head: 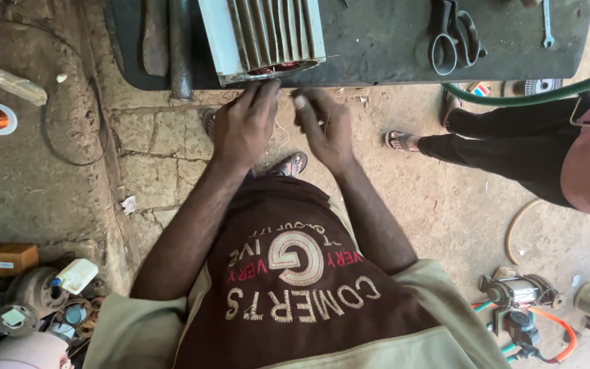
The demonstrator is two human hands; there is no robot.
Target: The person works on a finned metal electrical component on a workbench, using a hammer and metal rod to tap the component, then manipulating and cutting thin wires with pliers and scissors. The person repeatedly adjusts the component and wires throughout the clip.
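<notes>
At table (377, 61) edge: finned motor stator (262, 34), copper windings exposed at the open end. Left hand (244, 126) fingers curled on the rim, maybe pinching wire; right hand (322, 130) blurred, grip state unclear. Likely heavy, rigid housing; windings delicate, so hold by casing.

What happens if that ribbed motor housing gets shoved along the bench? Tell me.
The housing is probably heavy: metal fins, copper windings showing at its open end. It would likely slide stiffly, not roll, lying flat on the bench. The thin wires by the left hand look floppy and easily snagged.
</notes>
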